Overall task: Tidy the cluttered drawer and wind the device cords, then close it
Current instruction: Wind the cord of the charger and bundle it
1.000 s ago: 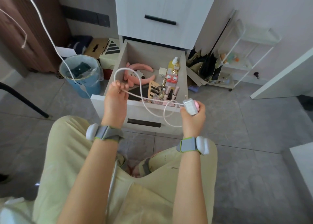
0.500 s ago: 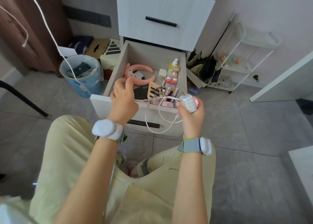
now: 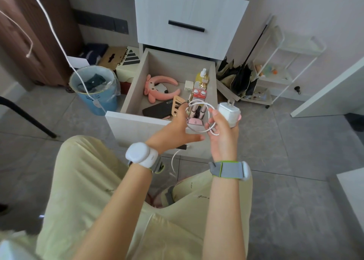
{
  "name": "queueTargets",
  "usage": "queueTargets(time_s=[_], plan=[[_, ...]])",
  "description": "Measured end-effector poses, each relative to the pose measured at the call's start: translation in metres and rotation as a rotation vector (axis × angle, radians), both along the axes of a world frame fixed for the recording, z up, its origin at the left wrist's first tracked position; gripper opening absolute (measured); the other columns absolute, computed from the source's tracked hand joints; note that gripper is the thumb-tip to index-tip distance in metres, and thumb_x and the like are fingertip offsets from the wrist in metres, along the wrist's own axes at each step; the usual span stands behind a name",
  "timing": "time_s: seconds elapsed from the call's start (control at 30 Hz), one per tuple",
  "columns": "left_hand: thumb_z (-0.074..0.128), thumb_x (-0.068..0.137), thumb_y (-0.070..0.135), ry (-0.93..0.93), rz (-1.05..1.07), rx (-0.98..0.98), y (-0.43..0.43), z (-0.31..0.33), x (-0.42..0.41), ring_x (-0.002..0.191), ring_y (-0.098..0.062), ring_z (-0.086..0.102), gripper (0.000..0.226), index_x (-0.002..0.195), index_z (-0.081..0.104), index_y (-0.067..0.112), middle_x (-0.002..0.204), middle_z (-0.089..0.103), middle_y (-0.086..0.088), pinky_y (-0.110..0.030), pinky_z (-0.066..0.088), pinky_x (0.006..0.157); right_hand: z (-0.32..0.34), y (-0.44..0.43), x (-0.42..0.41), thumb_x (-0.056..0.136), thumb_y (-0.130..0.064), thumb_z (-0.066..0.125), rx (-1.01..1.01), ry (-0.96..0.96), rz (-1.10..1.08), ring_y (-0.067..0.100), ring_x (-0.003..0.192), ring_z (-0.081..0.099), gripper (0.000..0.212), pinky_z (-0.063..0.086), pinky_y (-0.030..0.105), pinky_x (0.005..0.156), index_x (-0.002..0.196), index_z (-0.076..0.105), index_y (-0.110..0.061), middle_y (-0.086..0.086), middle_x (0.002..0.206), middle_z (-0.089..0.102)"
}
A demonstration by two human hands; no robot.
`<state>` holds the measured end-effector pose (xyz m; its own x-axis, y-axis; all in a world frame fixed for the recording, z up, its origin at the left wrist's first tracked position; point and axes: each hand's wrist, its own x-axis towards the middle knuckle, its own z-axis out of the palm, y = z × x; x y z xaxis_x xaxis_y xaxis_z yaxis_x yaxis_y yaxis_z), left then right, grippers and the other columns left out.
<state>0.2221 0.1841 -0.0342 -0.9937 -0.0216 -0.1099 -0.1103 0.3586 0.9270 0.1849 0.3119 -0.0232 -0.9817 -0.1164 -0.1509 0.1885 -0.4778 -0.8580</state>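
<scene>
My right hand [image 3: 222, 133] grips the white two-pronged wall charger block [image 3: 229, 113], prongs up, thumb side against its body, with something pink just showing behind it. I hold it above the front edge of the open pale-wood drawer [image 3: 136, 94] so the loops hang free of the clutter below. The thin white round charging cord [image 3: 199, 116] forms roughly two loose coils between my hands. My left hand [image 3: 177, 129] closes its fingers on the far side of the coil near the drawer front, thumb extended toward my right hand; I judge it is guiding the next turn.

Cord look: glossy white, springy, loops uneven in size. One tail drops below my left wrist in front of the drawer face, so winding looks unfinished.

Drawer contents, visible:
- pink plush curved headband with animal face [image 3: 161, 86], back left
- flat black rectangular case [image 3: 157, 110], front left
- tan wooden comb with dark slits [image 3: 178, 106]
- small white cube adapter [image 3: 188, 85]
- clear bottle of yellow liquid with white cap [image 3: 202, 78], back right
- red-and-white small box [image 3: 199, 93]
- row of upright pinkish cosmetic tubes [image 3: 197, 111], partly behind the coil

Drawer is pulled fully out. Closing comes later, in my judgement.
</scene>
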Motion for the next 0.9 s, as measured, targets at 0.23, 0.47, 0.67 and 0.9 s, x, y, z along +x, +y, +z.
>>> queueTargets(time_s=[0.23, 0.47, 0.67, 0.9], plan=[[0.066, 0.086, 0.027, 0.098, 0.412, -0.064, 0.003, -0.009, -0.009, 0.072, -0.003, 0.049, 0.031, 0.108, 0.047, 0.016, 0.085, 0.052, 0.006, -0.017, 0.036, 0.060, -0.001, 0.003, -0.002, 0.082, -0.013, 0.061, -0.010, 0.028, 0.113, 0.008, 0.060, 0.052, 0.029, 0.042, 0.024, 0.056, 0.109, 0.051, -0.013, 0.005, 0.084, 0.066], [0.044, 0.096, 0.010, 0.083, 0.683, 0.415, -0.029, -0.008, -0.003, 0.047, -0.007, 0.034, 0.028, 0.072, 0.057, 0.015, 0.056, 0.040, 0.001, -0.018, 0.031, 0.047, -0.006, 0.004, -0.005, 0.086, -0.030, 0.066, 0.353, 0.057, -0.056, 0.002, 0.084, 0.061, 0.027, 0.048, 0.025, 0.080, 0.111, 0.057, -0.024, -0.005, 0.100, 0.065], [0.069, 0.082, 0.027, 0.093, 0.610, -0.028, -0.046, -0.017, 0.007, 0.054, -0.006, 0.046, 0.012, 0.079, 0.065, 0.016, 0.062, 0.055, 0.003, -0.021, 0.038, 0.055, -0.011, 0.008, -0.007, 0.079, -0.016, 0.074, 0.573, 0.228, -0.264, -0.009, 0.075, 0.058, 0.035, 0.043, 0.002, 0.065, 0.109, 0.056, -0.014, -0.006, 0.093, 0.061], [0.057, 0.089, 0.041, 0.077, 0.381, -0.413, -0.048, -0.017, 0.006, 0.123, -0.019, 0.046, 0.041, 0.124, 0.059, 0.020, 0.130, 0.053, -0.002, -0.043, 0.036, 0.105, -0.005, 0.010, -0.007, 0.082, -0.002, 0.067, 0.290, 0.185, -0.015, 0.003, 0.080, 0.062, 0.038, 0.052, 0.023, 0.063, 0.104, 0.043, -0.024, 0.012, 0.113, 0.058]])
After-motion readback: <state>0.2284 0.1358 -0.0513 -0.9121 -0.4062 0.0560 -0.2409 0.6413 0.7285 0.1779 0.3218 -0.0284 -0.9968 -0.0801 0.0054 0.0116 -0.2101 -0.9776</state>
